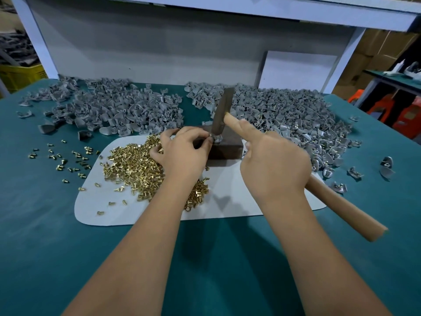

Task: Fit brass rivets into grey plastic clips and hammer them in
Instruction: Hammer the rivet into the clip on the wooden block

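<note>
The dark rectangular metal block (pixel 224 145) stood mid-table on a pale rounded mat (pixel 239 201). Behind it to the left, a wide heap of grey plastic clips (pixel 109 108) barred the way; behind it to the right, a second grey clip heap (pixel 289 110) did the same, with only a narrow strip of bare green tabletop (pixel 198 110) between them. Left of the block, a pile of small brass rivets (pixel 134 163) covered the mat. The steel-headed wooden hammer (pixel 222 115) stood over the block's top. In front of the block, mat and green table lay open towards the person.
</note>
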